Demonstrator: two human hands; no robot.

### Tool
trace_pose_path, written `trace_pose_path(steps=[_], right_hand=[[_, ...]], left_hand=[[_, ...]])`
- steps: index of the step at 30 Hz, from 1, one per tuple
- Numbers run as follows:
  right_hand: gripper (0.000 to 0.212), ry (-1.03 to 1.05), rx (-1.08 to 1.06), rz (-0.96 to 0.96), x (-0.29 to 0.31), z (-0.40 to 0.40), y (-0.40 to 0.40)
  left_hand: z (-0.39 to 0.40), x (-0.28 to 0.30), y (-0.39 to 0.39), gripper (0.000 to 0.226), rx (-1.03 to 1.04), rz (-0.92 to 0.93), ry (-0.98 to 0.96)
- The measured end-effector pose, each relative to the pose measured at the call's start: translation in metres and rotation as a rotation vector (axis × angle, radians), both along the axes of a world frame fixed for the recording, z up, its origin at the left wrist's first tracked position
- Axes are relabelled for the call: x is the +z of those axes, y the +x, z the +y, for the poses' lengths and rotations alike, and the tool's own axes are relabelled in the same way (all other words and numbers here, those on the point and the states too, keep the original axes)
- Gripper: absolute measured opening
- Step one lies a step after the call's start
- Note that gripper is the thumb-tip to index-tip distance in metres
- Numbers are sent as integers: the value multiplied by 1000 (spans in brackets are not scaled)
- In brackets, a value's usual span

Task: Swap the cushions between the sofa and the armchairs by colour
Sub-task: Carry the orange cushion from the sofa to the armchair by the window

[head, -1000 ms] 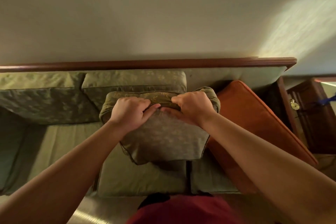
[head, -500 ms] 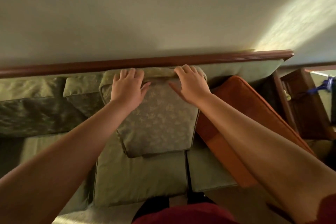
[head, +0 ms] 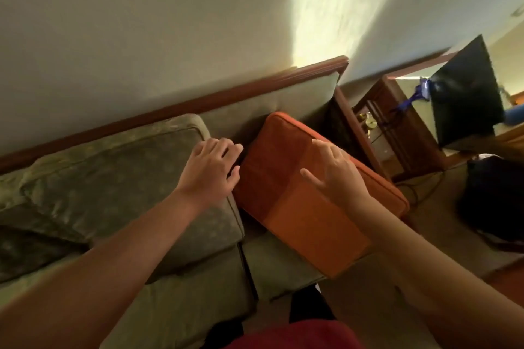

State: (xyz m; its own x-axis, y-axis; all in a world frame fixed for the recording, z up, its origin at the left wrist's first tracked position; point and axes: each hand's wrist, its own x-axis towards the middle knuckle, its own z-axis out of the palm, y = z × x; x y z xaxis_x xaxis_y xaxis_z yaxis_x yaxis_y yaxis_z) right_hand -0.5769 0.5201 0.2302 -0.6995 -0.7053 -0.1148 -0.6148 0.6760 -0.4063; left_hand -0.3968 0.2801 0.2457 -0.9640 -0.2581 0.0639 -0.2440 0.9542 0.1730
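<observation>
Head view shows both hands off the green cushion now, left hand and right hand open-fingered, seemingly hovering at the orange cushion.

Both hands outstretched, fingers spread.

An orange cushion is seen leaning against the right end of a green sofa, beside a green patterned cushion propped against the backrest. The left hand is laid on the green cushion's right edge, fingers curled at the orange cushion's side. The right hand is spread open over the orange cushion. A wooden side table is seen to the far right.
</observation>
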Motion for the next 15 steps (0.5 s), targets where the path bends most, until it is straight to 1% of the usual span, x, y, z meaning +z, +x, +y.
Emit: trace_pose_path(steps=[3,5,8,10,12,15], right_hand=[[79,17,-99,11,-19,63,-38],[81,54,-142,10,-36,98,-58],[84,88,-166,-40,-65,134,-82],[86,111,-153,-50,-82,141,-94],[89,140,-145,-59,-97,137,-104],[88,200,-208,-58,-115,120,-107]], left_hand=[[52,-23,-61,50,-77,-49,15],[79,-38,-97,53,-96,-128,15],[113,-65,-143,61,-96,-271,31],[126,-80,-163,67,-61,-374,35],[132,-96,-177,74,-51,-437,13],[132,-115,-197,84,-71,-430,-51]])
